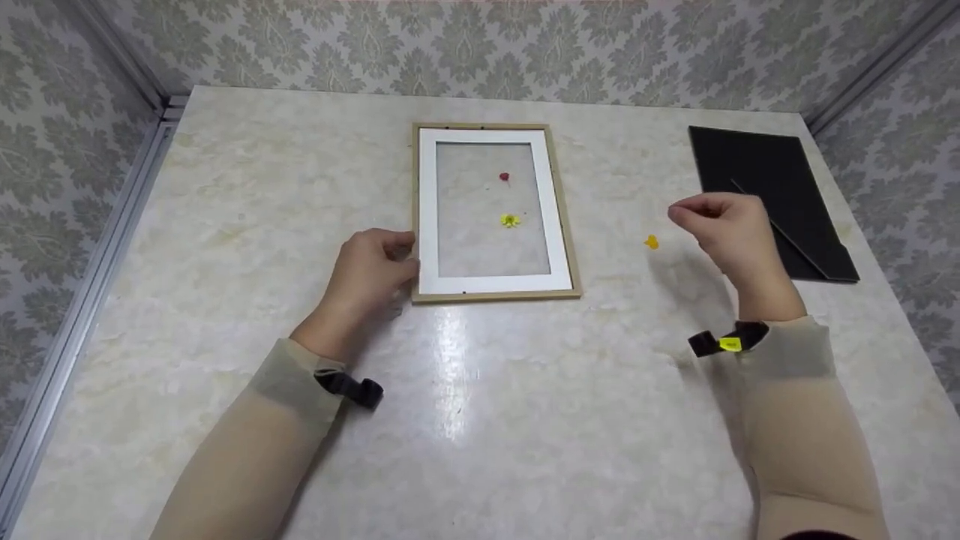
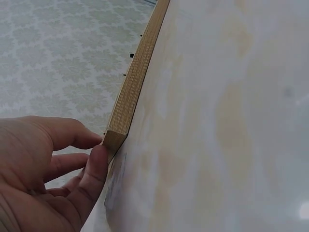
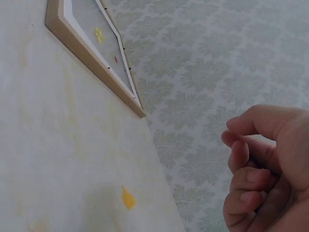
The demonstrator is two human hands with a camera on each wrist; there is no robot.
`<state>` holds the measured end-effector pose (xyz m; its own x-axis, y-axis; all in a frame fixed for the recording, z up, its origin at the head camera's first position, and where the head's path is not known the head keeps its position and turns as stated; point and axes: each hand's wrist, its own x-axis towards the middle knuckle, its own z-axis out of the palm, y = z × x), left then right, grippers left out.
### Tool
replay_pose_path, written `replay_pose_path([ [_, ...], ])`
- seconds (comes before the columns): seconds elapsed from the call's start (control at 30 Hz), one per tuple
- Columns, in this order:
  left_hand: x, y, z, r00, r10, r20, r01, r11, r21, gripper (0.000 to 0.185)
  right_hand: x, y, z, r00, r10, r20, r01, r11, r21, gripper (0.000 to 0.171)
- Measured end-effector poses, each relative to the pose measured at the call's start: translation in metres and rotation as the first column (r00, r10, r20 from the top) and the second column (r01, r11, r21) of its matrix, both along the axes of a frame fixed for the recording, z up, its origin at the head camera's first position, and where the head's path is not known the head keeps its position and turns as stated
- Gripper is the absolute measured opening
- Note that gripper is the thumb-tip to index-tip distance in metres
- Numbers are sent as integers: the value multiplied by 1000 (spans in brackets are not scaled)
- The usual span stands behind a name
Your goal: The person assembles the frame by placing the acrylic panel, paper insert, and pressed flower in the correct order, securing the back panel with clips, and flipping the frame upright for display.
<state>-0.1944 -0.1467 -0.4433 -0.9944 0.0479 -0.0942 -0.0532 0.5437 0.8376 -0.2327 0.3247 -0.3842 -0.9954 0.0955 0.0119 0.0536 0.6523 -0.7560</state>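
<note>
Marble-look table (image 1: 225,225), pale and glossy. Lying flat on it, mid-table: wooden picture frame (image 1: 495,214), long axis running away from the person, white mat inside. Left hand (image 1: 371,270) at the frame's near left corner, thumb and fingertips (image 2: 96,164) pinching that corner. Right hand (image 1: 724,225) raised above the table, fingers (image 3: 244,159) loosely curled, holding nothing. Just left of that hand, small orange petal (image 1: 651,241) on the table, clear of the frame.
</note>
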Motion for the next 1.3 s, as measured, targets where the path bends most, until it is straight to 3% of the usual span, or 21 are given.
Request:
replay_pose_path([
  [0.47, -1, 3, -2, 1000, -12, -9, 12, 1000, 19, 49, -9, 19, -30, 994, 17, 108, -20, 999, 25, 38],
  [0.8, 0, 3, -2, 1000, -14, -15, 15, 999, 31, 49, -19, 18, -47, 981, 73, 181, -109, 974, 199, 31],
  [1.17, 1, 2, -2, 1000, -21, -12, 21, 1000, 21, 48, -22, 12, -54, 990, 117, 74, -134, 945, 298, 22],
  [1.3, 1, 3, -2, 1000, -21, -12, 21, 1000, 7, 48, -20, 11, -54, 990, 120, 73, -137, 942, 307, 21],
])
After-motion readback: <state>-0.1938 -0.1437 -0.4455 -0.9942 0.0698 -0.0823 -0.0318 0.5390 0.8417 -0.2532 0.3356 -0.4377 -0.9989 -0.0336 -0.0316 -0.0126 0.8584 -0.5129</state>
